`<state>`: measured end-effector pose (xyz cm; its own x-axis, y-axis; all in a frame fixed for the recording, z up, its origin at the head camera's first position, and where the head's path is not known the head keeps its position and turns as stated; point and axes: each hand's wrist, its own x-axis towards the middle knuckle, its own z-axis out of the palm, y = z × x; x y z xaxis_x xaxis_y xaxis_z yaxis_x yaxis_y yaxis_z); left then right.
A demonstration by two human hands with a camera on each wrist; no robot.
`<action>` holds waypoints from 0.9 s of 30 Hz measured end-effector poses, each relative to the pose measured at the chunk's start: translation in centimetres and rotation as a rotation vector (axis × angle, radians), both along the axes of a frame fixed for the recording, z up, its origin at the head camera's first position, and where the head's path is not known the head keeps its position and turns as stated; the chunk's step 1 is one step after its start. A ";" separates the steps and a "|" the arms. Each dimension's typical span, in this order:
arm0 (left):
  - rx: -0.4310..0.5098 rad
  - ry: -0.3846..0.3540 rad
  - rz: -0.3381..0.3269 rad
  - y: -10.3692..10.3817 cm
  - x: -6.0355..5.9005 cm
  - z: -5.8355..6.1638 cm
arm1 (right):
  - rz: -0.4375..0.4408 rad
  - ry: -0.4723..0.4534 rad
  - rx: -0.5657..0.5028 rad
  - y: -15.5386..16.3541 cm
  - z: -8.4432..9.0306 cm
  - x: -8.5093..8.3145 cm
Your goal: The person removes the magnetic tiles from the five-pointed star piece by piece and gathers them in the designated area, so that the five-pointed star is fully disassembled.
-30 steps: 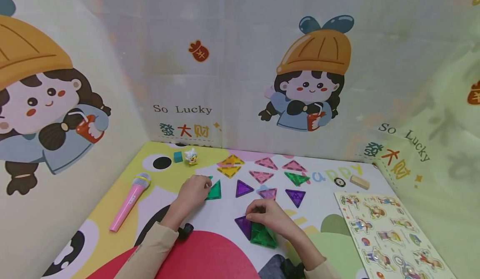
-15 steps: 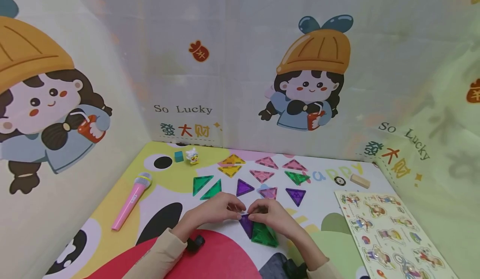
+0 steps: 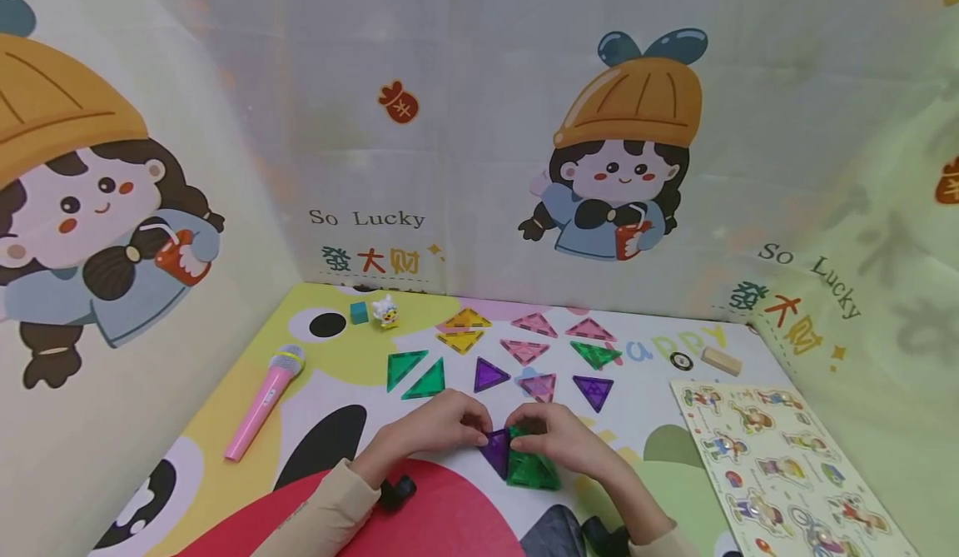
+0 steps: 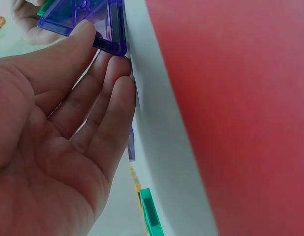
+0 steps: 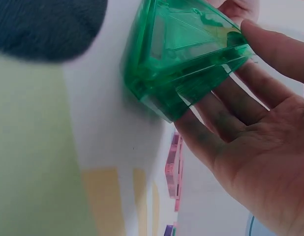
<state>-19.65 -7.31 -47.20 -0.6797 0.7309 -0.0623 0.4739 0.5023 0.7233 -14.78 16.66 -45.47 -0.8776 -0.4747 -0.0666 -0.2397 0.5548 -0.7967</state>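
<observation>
My left hand (image 3: 442, 422) pinches a purple triangular magnetic tile (image 3: 495, 455) near its corner. In the left wrist view the thumb lies on the face of the purple tile (image 4: 88, 19), with fingers behind it. My right hand (image 3: 562, 439) holds green magnetic tiles (image 3: 534, 471), which lean together in a raised shape. The right wrist view shows the thumb on the upper edge of these green tiles (image 5: 191, 44) and the other fingers behind. Purple and green meet side by side between the hands; whether they are joined cannot be made out.
Behind the hands lie loose tiles: green triangles (image 3: 424, 380), purple ones (image 3: 593, 391), pink ones (image 3: 524, 350) and yellow ones (image 3: 459, 341). A pink toy microphone (image 3: 262, 407) is at left, a sticker board (image 3: 779, 465) at right. A small figure (image 3: 385, 312) and wooden block (image 3: 722, 361) stand farther back.
My left hand has left the green triangles at back left and come to the purple tile, which it now pinches. My right hand has shifted slightly from the purple tile's top to the green tiles.
</observation>
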 end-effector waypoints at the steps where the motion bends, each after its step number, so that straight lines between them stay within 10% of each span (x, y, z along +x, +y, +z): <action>1: -0.004 0.001 0.002 0.1 0.0 0.0 | 0.005 0.006 0.001 0.1 0.0 0.1; 13: -0.054 0.057 0.036 0.0 0.0 0.1 | -0.004 -0.026 -0.032 1.0 0.1 0.9; 27: -0.069 0.072 0.287 1.6 -0.4 0.2 | 0.000 -0.076 -0.104 2.1 -0.1 2.2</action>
